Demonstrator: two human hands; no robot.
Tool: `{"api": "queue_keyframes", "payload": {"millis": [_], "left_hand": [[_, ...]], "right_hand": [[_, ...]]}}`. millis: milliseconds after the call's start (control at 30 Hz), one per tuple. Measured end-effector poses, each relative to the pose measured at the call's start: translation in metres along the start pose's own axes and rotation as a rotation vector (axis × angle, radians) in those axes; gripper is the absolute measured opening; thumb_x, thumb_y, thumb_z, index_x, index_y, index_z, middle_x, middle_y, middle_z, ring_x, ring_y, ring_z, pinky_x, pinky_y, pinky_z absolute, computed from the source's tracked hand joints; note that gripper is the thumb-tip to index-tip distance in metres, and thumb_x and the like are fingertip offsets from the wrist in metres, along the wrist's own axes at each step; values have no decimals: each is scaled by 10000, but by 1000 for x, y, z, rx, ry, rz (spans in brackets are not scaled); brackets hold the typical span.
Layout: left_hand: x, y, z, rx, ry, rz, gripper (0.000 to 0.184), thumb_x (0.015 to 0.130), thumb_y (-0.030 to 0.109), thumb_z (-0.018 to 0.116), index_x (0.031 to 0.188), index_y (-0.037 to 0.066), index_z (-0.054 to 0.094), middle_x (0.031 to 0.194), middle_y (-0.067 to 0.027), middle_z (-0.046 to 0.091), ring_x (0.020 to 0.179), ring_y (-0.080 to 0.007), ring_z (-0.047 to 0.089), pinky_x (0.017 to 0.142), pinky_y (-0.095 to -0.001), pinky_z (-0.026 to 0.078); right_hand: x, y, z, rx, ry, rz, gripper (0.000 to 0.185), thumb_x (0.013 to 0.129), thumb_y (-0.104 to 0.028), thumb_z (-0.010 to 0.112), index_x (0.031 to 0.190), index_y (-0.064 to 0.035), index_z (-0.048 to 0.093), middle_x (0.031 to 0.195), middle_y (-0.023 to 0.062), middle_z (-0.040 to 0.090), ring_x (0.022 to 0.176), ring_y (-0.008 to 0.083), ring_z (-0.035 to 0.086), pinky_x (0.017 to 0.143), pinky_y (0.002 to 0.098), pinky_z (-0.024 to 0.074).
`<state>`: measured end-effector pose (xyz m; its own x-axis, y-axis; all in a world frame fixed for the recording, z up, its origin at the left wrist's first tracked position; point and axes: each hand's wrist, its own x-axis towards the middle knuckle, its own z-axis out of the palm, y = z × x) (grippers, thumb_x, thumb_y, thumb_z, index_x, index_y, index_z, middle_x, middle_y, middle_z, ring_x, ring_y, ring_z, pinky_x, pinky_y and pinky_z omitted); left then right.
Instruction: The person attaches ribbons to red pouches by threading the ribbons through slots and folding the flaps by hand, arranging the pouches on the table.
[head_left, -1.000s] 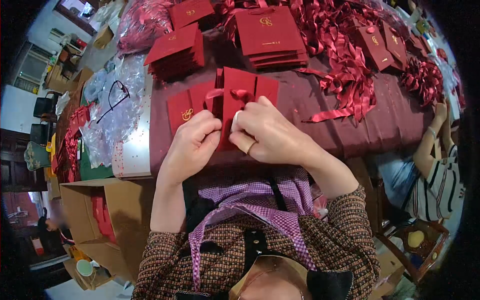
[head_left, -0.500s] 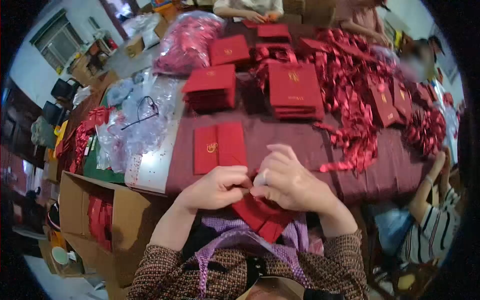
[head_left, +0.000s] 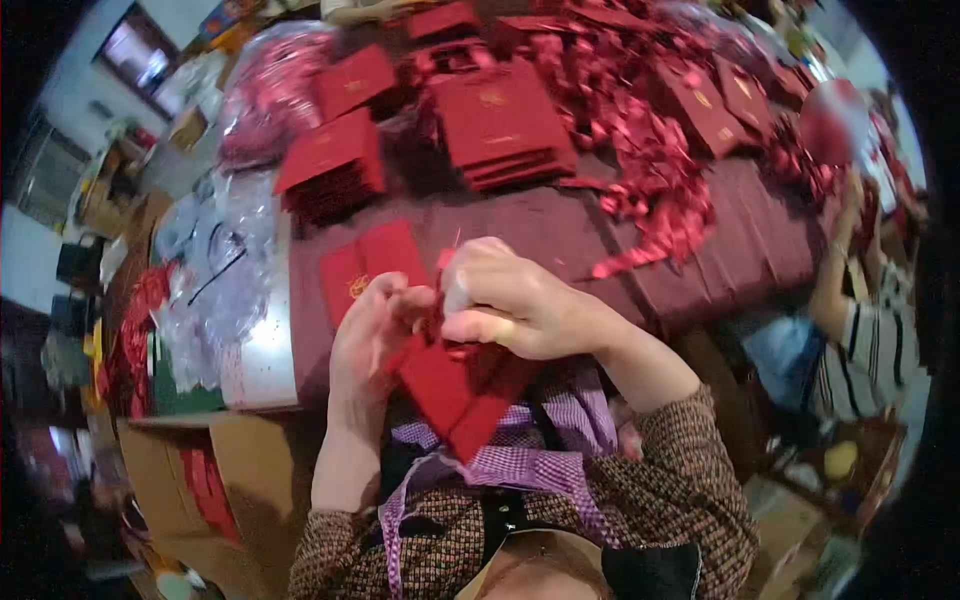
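A red paper gift bag (head_left: 465,400) is held tilted over my lap, against the purple checked apron (head_left: 525,475). My left hand (head_left: 375,325) grips its upper left edge, fingers curled and a little blurred. At its top, my right hand (head_left: 525,300) is closed in a pinch on a red ribbon (head_left: 438,300), partly hidden by the fingers. Just behind my left hand, another flat red gift bag (head_left: 370,260) with a gold mark lies on the dark red tablecloth (head_left: 480,225).
Stacks of red bags (head_left: 505,120) (head_left: 335,160) and a long heap of red ribbon (head_left: 650,170) lie across the table. Clear plastic wrapping (head_left: 225,260) covers the left side. An open cardboard box (head_left: 260,470) stands lower left. At right sits a person in a striped top (head_left: 870,360).
The view has swung, so the table things sit higher and further left. My left hand has turned more upright, its fingers less tightly folded. My right hand has risen with the ribbon.
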<state>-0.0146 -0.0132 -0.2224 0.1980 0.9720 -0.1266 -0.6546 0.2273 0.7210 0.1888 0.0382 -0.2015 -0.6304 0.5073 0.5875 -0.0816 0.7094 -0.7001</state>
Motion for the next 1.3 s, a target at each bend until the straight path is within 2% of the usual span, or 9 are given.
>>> {"api": "queue_keyframes", "payload": {"millis": [133,200,233,333,600,833,967,1167,1300], "left_hand": [[-5,-10,11,339,-40,263,215,832,116,621,1009,13,558,1288,-199,483,1099,-284,553,923,-379,462],[1,-8,-5,483,47,215,179,812,69,618,973,4,574,1293,-179,474,1119,-291,534,917,-356,458],[-4,-8,8,876,-60,412,155,811,55,610,953,-3,585,1286,-153,467,1141,-283,508,944,-345,424],[4,-13,10,1061,-135,673,149,820,96,623,923,-6,588,1133,-113,516,1038,-222,501,875,-319,401],[15,2,0,654,179,283,111,855,-33,542,962,-10,563,819,29,518,718,-52,459,657,-193,374],[39,3,-25,693,286,288,35,880,32,562,897,3,572,739,61,497,675,-15,429,596,-178,357],[55,-12,-39,748,289,261,69,882,34,561,925,-20,569,745,49,515,676,-22,443,594,-184,373],[62,-16,-47,1146,331,481,170,766,22,663,921,-30,615,714,-57,579,630,-122,538,599,-275,461],[66,-14,-48,1267,326,422,175,751,54,680,886,-31,611,708,-55,575,612,-100,507,561,-267,434]], "right_hand": [[-2,11,2,31,106,-73,164,873,-212,615,782,-84,569,933,76,522,950,261,494,881,376,364],[-4,18,9,101,129,-35,156,855,-211,636,789,-81,582,1001,103,507,986,270,481,892,383,359],[-5,21,11,124,127,-22,155,855,-205,640,793,-76,580,1036,111,507,993,281,480,902,388,361],[-8,21,12,239,174,85,157,874,-168,624,795,-47,560,1058,121,504,1012,274,487,928,384,366],[-52,24,-59,-546,165,203,310,831,-181,656,1113,-82,577,1115,121,573,1087,308,517,938,396,394],[-125,14,-69,-844,-22,554,312,778,-145,655,1077,-86,591,1120,91,564,1108,281,496,934,414,375],[-127,26,-57,-942,157,437,170,713,-84,695,856,-81,603,975,70,616,949,240,583,886,382,381],[-101,35,-45,-523,486,531,180,813,-41,650,981,-36,585,952,135,614,857,303,603,780,363,465],[-56,29,-35,-423,310,494,224,844,-65,646,1058,-30,591,967,138,632,915,266,627,782,323,497]]}}
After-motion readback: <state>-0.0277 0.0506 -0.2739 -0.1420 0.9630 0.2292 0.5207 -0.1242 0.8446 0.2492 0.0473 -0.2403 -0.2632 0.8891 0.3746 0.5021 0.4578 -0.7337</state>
